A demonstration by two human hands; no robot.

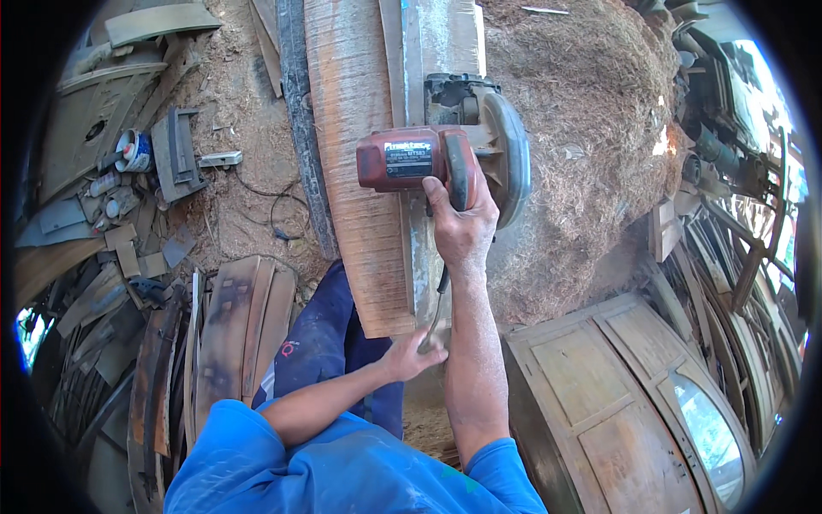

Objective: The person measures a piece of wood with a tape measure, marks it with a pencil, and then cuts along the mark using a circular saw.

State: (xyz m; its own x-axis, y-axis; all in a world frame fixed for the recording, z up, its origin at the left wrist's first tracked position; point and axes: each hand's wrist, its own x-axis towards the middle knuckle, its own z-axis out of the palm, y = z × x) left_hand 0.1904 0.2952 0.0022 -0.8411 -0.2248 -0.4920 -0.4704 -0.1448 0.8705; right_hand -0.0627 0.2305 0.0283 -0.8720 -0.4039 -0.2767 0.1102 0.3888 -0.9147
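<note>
Head: right grip (467, 227) holds red saw (411, 158)

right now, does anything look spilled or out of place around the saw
Mainly the shavings: they lie heaped loose right of the saw instead of being contained, and pale dust speckles the right forearm.

Holding right forearm (473, 334) straight out ahead, dusted pale, gripping firmly with right hand (467, 224)! Holding left forearm (334, 394) slanted inward across front, with left hand (409, 356) curled just beside right forearm.
</note>
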